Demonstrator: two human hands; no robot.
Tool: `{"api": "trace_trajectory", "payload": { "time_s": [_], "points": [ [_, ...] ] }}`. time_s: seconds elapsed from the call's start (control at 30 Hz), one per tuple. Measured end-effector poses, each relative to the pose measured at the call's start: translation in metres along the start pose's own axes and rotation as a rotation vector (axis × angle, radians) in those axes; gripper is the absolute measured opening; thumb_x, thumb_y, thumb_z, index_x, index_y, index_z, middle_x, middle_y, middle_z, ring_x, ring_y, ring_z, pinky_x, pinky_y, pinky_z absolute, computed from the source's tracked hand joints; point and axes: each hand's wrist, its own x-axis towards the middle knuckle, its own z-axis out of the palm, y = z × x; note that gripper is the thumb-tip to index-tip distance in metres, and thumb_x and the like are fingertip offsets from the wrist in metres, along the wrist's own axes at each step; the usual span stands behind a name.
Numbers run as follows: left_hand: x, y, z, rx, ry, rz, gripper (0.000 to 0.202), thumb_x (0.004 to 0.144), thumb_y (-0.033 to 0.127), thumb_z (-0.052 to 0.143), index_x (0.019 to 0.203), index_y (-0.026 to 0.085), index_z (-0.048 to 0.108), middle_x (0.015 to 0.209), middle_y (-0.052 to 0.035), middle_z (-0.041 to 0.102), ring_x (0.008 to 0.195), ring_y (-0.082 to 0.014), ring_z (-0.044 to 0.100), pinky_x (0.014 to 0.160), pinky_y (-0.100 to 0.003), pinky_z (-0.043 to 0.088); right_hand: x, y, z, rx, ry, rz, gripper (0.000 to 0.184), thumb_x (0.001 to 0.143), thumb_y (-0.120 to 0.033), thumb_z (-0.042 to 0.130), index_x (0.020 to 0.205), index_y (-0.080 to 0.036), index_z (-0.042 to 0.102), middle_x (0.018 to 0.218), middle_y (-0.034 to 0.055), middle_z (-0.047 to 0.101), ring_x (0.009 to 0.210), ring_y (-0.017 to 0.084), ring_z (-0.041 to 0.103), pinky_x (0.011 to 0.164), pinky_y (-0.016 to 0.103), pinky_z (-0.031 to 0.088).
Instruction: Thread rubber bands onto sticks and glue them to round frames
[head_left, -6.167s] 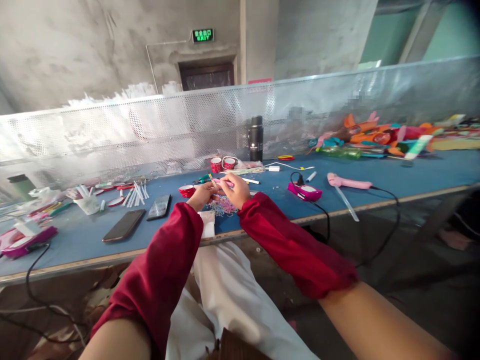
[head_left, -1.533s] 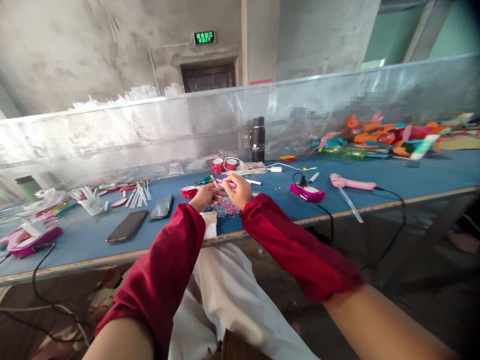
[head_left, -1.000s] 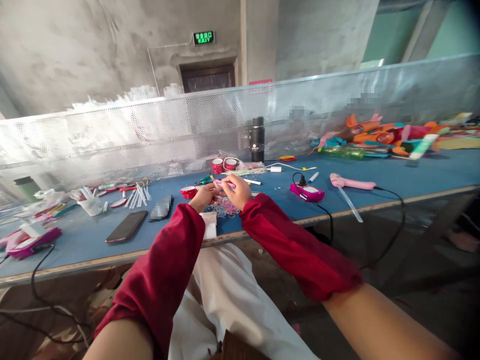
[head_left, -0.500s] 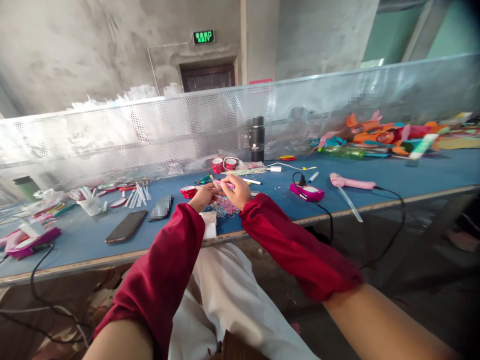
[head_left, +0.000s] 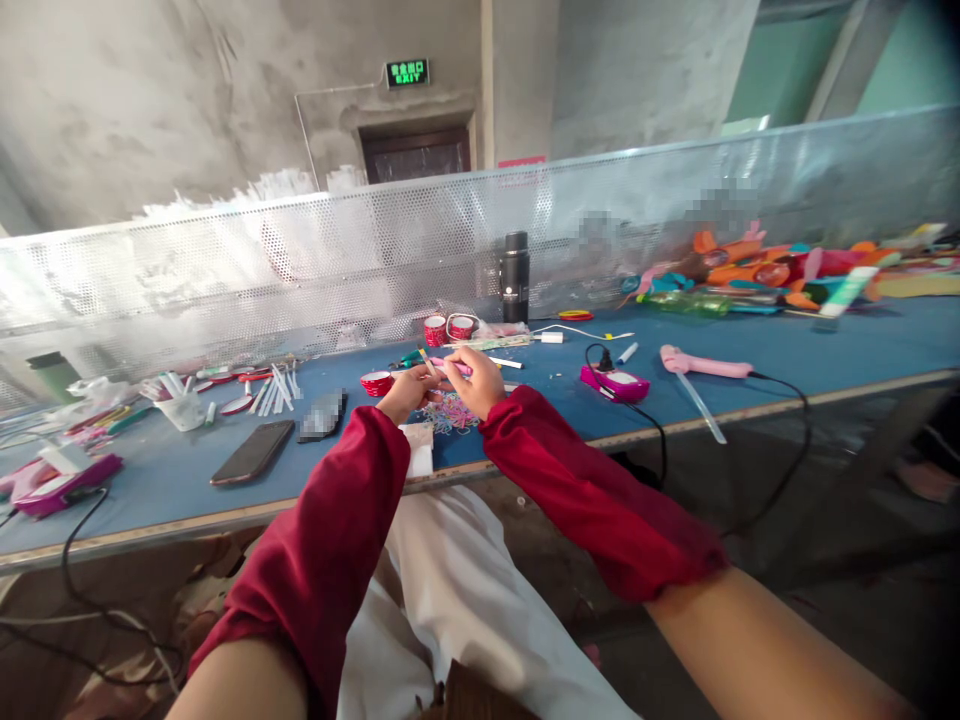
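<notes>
**Thin stick (head_left: 425, 357) pinched up in the fingers above the blue table (head_left: 172, 480)!**

And here it is, right in the middle: the stick leans at a slant, its pale end poking up past the fingertips of the left hand (head_left: 409, 390), which are closed together around it. Alongside comes the right hand (head_left: 477, 382), fingers wrapped on a slim pink tool (head_left: 463, 369), shaped much like a pen. The hands meet close here; whether tool and stick touch, nobody can tell from this angle.

Just below them, a scatter of tiny coloured loops (head_left: 455, 412), too small to tell one from another! A white pad (head_left: 421, 458) sits at the table's front edge, and a red cup (head_left: 376, 384) stands just beyond the left wrist.

Moving outward, two phones lie to the left, a larger one (head_left: 253, 453) nearer the edge and a smaller one (head_left: 322, 415) beside it. Past those, loose white sticks (head_left: 276, 390) fan out near a white cup (head_left: 182, 411) packed with more.

At the back, a black bottle (head_left: 514, 280) stands upright before the metal screen (head_left: 360, 265). Over on the right, a magenta box (head_left: 615, 384) has a black plug in its top, and a pink glue gun (head_left: 709, 363) lies with its clear stick (head_left: 701, 409) jutting over the edge!
</notes>
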Motion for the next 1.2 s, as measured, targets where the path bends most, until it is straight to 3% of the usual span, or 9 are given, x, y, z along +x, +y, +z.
{"api": "trace_trajectory", "payload": {
  "time_s": [1.2],
  "points": [
    [0.0022, -0.0021, -0.0009, 0.012, -0.005, -0.002, 0.019, 0.089, 0.024, 0.064, 0.105, 0.013, 0.063, 0.087, -0.0085, 0.073, 0.049, -0.0056, 0.059, 0.038, -0.014, 0.028, -0.0001, 0.0001, 0.0001, -0.003, -0.005, 0.000, 0.015, 0.095, -0.030, 0.054, 0.083, -0.024, 0.061, 0.081, 0.0033, 0.066, 0.078, 0.020, 0.060, 0.074, 0.031, 0.043]
  ]
}}
